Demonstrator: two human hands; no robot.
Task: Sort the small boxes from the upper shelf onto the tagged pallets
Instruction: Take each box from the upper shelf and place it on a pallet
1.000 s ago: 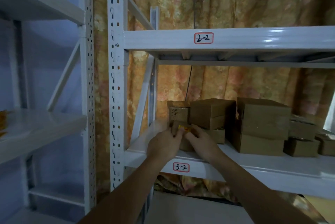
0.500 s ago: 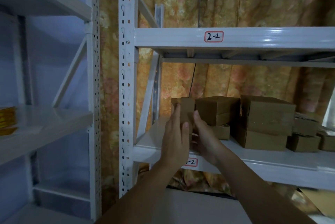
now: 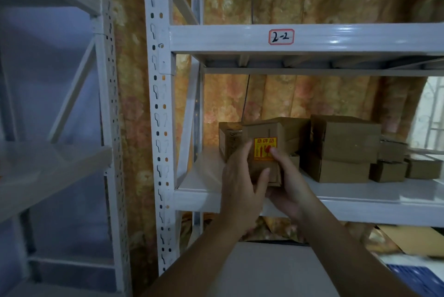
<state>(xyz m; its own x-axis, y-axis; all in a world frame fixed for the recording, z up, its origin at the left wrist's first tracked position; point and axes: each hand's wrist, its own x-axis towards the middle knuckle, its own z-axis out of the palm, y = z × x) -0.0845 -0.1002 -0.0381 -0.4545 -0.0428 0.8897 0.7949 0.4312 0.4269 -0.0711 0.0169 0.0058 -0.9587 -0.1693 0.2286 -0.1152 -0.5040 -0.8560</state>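
A small brown cardboard box [image 3: 263, 135] with a yellow and red sticker on its near face is held up in front of the white shelf [image 3: 360, 192]. My left hand [image 3: 240, 191] grips its left side and lower edge. My right hand [image 3: 287, 183] grips its right side from below, thumb on the sticker. Behind it another small box [image 3: 228, 140] stands on the shelf. Several more brown boxes [image 3: 343, 138] are stacked to the right.
A white perforated upright [image 3: 159, 104] stands left of the boxes, and the beam above carries a tag reading 2-2 [image 3: 281, 37]. A second white rack [image 3: 60, 169] fills the left side. A floral curtain hangs behind. Flat cardboard [image 3: 413, 239] lies at lower right.
Both hands have lifted the small box off the shelf edge and turned it, so its stickered face now points at me. The view has shifted closer and to the left.
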